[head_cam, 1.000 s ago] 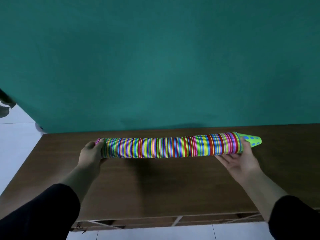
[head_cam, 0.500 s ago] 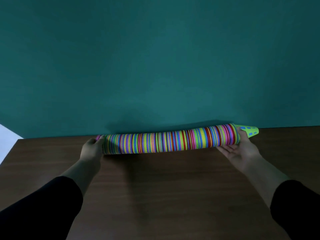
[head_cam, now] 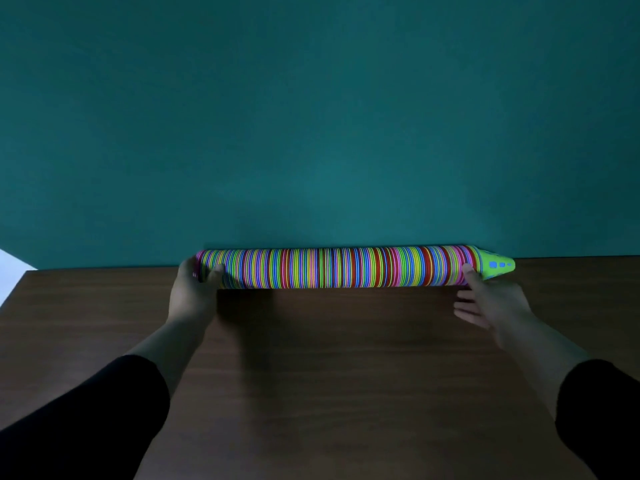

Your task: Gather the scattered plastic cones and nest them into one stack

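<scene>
two bare hands in view, left hand (head_cam: 192,296) and right hand (head_cam: 496,300), no gloves, rings or watch visible. forearms bare from wrist to about mid-forearm. left sleeve (head_cam: 83,424) and right sleeve (head_cam: 602,407) both black, plain, no markings or cuff detail discernible; hems sit pushed up, edges rounded. fabric type cannot be told.

left hand (head_cam: 192,295): centre-left of frame, fingers curled (thumb on top), black sleeve | right hand (head_cam: 491,299): centre-right, fingers spread loose, black sleeve
</scene>
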A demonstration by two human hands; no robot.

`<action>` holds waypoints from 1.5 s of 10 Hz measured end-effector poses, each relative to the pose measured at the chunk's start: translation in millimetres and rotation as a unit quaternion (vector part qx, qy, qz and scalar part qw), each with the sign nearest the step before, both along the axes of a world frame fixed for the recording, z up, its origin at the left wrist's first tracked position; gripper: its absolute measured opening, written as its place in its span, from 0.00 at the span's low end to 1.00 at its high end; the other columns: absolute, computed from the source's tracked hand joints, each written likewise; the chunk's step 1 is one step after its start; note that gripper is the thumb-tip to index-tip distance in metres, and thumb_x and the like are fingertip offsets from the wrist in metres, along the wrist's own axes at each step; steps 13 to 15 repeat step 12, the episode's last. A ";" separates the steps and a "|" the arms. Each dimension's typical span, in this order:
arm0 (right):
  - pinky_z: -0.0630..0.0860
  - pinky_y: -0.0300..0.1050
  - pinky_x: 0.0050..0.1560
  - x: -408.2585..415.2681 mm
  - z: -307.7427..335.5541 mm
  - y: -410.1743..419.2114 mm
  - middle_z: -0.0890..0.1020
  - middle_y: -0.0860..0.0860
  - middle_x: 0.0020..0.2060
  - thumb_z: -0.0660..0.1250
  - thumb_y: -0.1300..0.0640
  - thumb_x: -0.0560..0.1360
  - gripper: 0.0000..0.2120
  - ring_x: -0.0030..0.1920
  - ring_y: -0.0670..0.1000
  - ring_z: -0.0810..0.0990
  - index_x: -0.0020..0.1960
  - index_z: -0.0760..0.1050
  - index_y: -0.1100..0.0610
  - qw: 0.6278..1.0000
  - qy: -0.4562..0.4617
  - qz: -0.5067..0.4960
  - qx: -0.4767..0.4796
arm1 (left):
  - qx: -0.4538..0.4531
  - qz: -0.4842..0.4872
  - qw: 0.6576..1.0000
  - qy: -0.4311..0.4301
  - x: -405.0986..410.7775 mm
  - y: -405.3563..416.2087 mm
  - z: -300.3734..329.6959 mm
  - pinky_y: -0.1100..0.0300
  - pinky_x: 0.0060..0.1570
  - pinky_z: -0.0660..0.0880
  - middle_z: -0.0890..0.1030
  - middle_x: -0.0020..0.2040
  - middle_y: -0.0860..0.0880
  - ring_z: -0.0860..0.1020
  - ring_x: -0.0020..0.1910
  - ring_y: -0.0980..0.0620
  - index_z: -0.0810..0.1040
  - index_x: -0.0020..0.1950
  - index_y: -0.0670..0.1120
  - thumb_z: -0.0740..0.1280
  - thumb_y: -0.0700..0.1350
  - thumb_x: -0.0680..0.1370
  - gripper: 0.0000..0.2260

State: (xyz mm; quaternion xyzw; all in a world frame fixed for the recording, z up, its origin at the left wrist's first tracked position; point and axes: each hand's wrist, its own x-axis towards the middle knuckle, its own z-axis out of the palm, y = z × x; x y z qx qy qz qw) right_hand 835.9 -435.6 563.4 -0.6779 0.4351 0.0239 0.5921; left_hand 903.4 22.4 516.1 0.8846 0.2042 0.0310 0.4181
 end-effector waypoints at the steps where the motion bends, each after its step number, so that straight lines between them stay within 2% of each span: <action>1: 0.81 0.54 0.45 -1.7 2.5 -4.7 0.83 0.58 0.40 0.61 0.28 0.72 0.32 0.40 0.59 0.82 0.43 0.77 0.59 0.957 0.075 0.106 -0.260 | 0.036 -0.024 0.999 0.000 -13.1 -15.4 7.9 0.51 0.66 0.68 0.64 0.72 0.42 0.68 0.70 0.40 0.59 0.78 0.51 0.74 0.52 0.74 0.37; 2: 0.77 0.56 0.49 -5.8 2.5 -4.1 0.77 0.59 0.50 0.66 0.28 0.69 0.31 0.51 0.62 0.77 0.51 0.72 0.57 0.884 0.052 0.163 -0.435 | 0.093 -0.067 0.993 -0.003 -25.7 -25.2 14.8 0.45 0.72 0.64 0.56 0.77 0.42 0.61 0.75 0.39 0.55 0.80 0.49 0.78 0.56 0.68 0.48; 3: 0.76 0.58 0.50 -5.2 -1.4 6.2 0.73 0.58 0.54 0.74 0.33 0.65 0.33 0.57 0.62 0.73 0.58 0.68 0.54 0.851 0.002 0.193 -0.488 | 0.135 -0.065 0.989 -0.008 -27.0 -26.1 12.6 0.42 0.72 0.64 0.55 0.78 0.41 0.60 0.75 0.37 0.54 0.80 0.49 0.78 0.58 0.67 0.49; 4: 0.76 0.57 0.48 -4.6 -3.6 12.9 0.72 0.58 0.52 0.72 0.31 0.65 0.32 0.56 0.62 0.73 0.53 0.68 0.54 0.839 0.025 0.204 -0.503 | 0.180 -0.061 0.982 0.003 -25.5 -30.0 16.3 0.37 0.67 0.68 0.55 0.78 0.40 0.62 0.73 0.35 0.53 0.79 0.51 0.77 0.61 0.67 0.49; 5: 0.77 0.57 0.49 -6.8 -6.8 12.3 0.73 0.58 0.53 0.71 0.30 0.65 0.33 0.56 0.62 0.73 0.54 0.67 0.54 0.828 0.046 0.204 -0.520 | 0.214 -0.062 0.974 0.026 -27.2 -33.8 18.4 0.35 0.66 0.66 0.52 0.79 0.41 0.60 0.75 0.35 0.52 0.79 0.51 0.76 0.62 0.67 0.49; 6: 0.76 0.59 0.51 -8.2 -5.9 14.5 0.72 0.58 0.54 0.70 0.29 0.65 0.33 0.57 0.62 0.73 0.55 0.67 0.53 0.802 0.056 0.204 -0.559 | 0.272 -0.063 0.960 0.028 -29.1 -36.7 22.2 0.35 0.72 0.57 0.49 0.81 0.42 0.54 0.78 0.40 0.52 0.80 0.50 0.69 0.71 0.67 0.50; 7: 0.72 0.61 0.53 -5.9 -6.9 19.7 0.71 0.57 0.57 0.70 0.31 0.65 0.32 0.57 0.62 0.71 0.57 0.69 0.53 0.754 -0.008 0.231 -0.615 | 0.366 -0.138 0.916 -0.084 -38.4 -49.8 26.4 0.35 0.71 0.57 0.59 0.77 0.40 0.60 0.76 0.40 0.60 0.77 0.51 0.67 0.69 0.71 0.40; 8: 0.69 0.60 0.59 -4.3 -7.3 40.5 0.71 0.55 0.63 0.70 0.35 0.69 0.29 0.61 0.60 0.71 0.63 0.72 0.51 0.666 -0.107 0.337 -0.657 | 0.422 -0.284 0.840 -0.189 -48.4 -81.1 22.0 0.36 0.68 0.63 0.68 0.73 0.41 0.67 0.71 0.40 0.67 0.74 0.52 0.71 0.61 0.73 0.32; 9: 0.67 0.60 0.64 -4.2 -10.7 73.6 0.72 0.54 0.68 0.67 0.43 0.75 0.25 0.66 0.59 0.70 0.68 0.73 0.51 0.614 -0.178 0.419 -0.645 | 0.440 -0.373 0.802 -0.157 -57.6 -117.2 13.6 0.38 0.72 0.58 0.60 0.79 0.43 0.60 0.76 0.41 0.62 0.78 0.53 0.65 0.60 0.76 0.32; 10: 0.65 0.61 0.69 -10.7 -19.7 97.2 0.69 0.53 0.72 0.63 0.47 0.78 0.24 0.72 0.57 0.66 0.72 0.70 0.52 0.623 -0.157 0.447 -0.623 | 0.457 -0.369 0.802 -0.111 -69.9 -131.5 6.2 0.38 0.74 0.56 0.51 0.81 0.44 0.52 0.79 0.39 0.57 0.80 0.51 0.62 0.60 0.78 0.33; 11: 0.64 0.61 0.71 -10.9 -10.4 98.4 0.68 0.52 0.73 0.63 0.47 0.79 0.24 0.73 0.56 0.64 0.73 0.68 0.52 0.636 -0.158 0.448 -0.608 | 0.444 -0.370 0.808 -0.115 -66.2 -133.9 19.2 0.40 0.75 0.54 0.51 0.81 0.44 0.51 0.79 0.41 0.55 0.80 0.51 0.61 0.59 0.79 0.33; 12: 0.67 0.56 0.69 -33.9 7.2 88.8 0.68 0.49 0.73 0.63 0.46 0.79 0.22 0.73 0.53 0.65 0.71 0.70 0.50 0.668 -0.168 0.446 -0.572 | 0.398 -0.365 0.832 -0.126 -82.4 -124.4 43.7 0.43 0.71 0.63 0.62 0.78 0.45 0.63 0.76 0.43 0.62 0.78 0.51 0.61 0.58 0.79 0.28; 15: 0.67 0.56 0.69 -33.9 7.2 88.8 0.68 0.49 0.73 0.63 0.46 0.79 0.22 0.73 0.53 0.65 0.71 0.70 0.50 0.668 -0.168 0.446 -0.572 | 0.398 -0.365 0.832 -0.126 -82.4 -124.4 43.7 0.43 0.71 0.63 0.62 0.78 0.45 0.63 0.76 0.43 0.62 0.78 0.51 0.61 0.58 0.79 0.28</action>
